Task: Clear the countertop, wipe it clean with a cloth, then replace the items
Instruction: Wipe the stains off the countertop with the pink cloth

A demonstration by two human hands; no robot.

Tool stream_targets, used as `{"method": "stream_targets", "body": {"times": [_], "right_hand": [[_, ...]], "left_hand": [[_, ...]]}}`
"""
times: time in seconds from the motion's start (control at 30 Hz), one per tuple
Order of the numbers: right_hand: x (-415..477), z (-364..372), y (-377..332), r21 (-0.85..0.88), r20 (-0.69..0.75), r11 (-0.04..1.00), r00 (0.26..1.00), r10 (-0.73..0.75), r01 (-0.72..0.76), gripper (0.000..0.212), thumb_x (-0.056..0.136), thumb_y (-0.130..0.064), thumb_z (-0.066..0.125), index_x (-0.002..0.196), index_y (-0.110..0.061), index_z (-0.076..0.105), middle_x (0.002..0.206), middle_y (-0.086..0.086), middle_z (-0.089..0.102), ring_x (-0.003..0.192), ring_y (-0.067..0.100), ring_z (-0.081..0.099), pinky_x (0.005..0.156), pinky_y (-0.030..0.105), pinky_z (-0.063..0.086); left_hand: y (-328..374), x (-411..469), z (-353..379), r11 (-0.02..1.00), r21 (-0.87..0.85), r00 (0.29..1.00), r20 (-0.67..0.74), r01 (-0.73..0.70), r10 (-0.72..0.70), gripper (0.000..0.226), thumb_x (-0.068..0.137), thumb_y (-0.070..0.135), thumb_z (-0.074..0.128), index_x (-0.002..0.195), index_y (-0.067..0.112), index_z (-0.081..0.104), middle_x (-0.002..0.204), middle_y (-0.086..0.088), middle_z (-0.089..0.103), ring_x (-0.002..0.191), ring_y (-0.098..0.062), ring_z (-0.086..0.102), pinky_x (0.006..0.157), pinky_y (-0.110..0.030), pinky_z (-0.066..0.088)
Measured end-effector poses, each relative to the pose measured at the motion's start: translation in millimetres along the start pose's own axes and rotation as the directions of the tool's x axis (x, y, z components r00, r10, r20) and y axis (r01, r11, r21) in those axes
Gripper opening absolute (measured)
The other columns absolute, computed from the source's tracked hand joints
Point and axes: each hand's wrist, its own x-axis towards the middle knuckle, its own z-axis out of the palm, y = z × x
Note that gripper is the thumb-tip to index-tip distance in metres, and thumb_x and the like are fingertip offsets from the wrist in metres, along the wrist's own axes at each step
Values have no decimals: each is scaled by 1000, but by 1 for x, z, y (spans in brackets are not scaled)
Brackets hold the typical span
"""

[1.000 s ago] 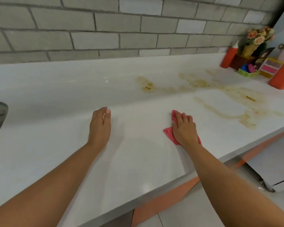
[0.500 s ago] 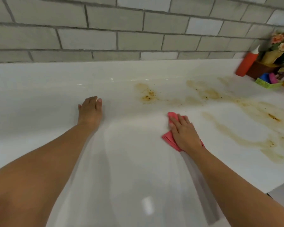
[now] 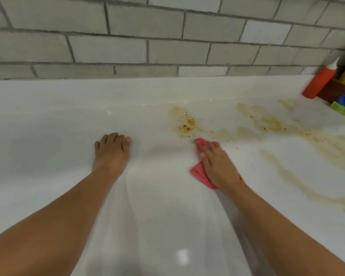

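A white countertop (image 3: 54, 124) runs below a grey brick wall. Brown stains (image 3: 184, 122) with dark specks spread from the middle to the right edge. My right hand (image 3: 217, 165) lies flat on a pink cloth (image 3: 198, 173) and presses it to the counter, with the cloth's far tip just short of the nearest stain. My left hand (image 3: 112, 153) rests palm down on the bare counter to the left, fingers together, holding nothing.
At the far right stand a red squeeze bottle (image 3: 320, 80), a brown box (image 3: 334, 90) and a green tray (image 3: 343, 109) holding blue and pink items. More stains (image 3: 299, 184) lie to the right of my right hand.
My right hand has slid the pink cloth away from me, toward the nearest stain. My left hand has also moved farther out on the counter. The view has shifted left and closer.
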Motion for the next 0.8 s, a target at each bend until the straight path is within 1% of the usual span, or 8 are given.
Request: {"method": "stream_targets", "body": {"times": [0.13,0.2,0.3,0.37,0.47,0.57,0.67,0.8], "right_hand": [[72,21,-7,-69,48,980,981,190,-187,62,94,-41,3,150,-18,17,156,7,21,145,27,12,120,40,8],[80,30,-35,-36,104,994,988,111,-108,55,99,-36,9,149,-17,20,157,6,18,146,25,9,120,38,4],[45,22,-58,18,78,987,984,-160,159,66,92,-41,1,146,-17,29,154,4,26,145,20,15,120,29,1],[19,11,-48,42,53,971,970,-237,235,54,99,-35,11,146,-18,30,154,0,27,145,17,16,115,21,-4],[29,6,-16,19,44,993,992,-118,117,46,103,-28,19,149,-20,22,155,-1,23,145,18,14,114,22,-1],[82,18,-1,-58,44,994,995,92,-89,64,96,-47,-5,151,-18,11,157,6,16,146,26,10,120,38,7],[127,32,-14,-58,36,981,982,187,-185,55,101,-35,13,151,-12,10,157,10,16,144,31,12,119,42,9],[118,34,-48,17,120,997,990,-71,69,59,97,-38,6,150,-12,15,157,6,19,144,25,13,120,36,2]], "left_hand": [[0,1,2,1000,-7,1000,-1,-1,1,49,101,37,18,137,15,42,148,-6,33,140,-26,21,116,-43,9],[0,0,2,1000,-20,1000,4,6,-6,49,101,37,18,137,15,42,148,-5,32,140,-25,20,116,-43,8],[-1,0,1,1000,-27,1000,8,6,-6,49,101,37,17,138,16,42,149,-4,31,141,-24,19,117,-43,8],[-1,0,0,1000,-25,1000,16,7,-6,50,101,38,16,138,16,41,150,-4,31,141,-24,18,117,-43,7],[-1,0,0,1000,-22,1000,24,11,-11,50,101,38,16,139,17,40,150,-4,30,141,-24,17,117,-43,7],[-1,1,1,1000,-10,1000,27,15,-15,50,101,38,15,139,17,39,150,-4,29,141,-25,17,117,-43,8],[-1,1,2,1000,-3,1000,19,6,-5,50,100,39,15,139,18,40,150,-4,30,141,-25,17,116,-43,8],[-2,1,2,1000,-24,1000,17,11,-10,50,100,39,15,139,18,40,150,-3,30,141,-24,17,117,-42,8]]}}
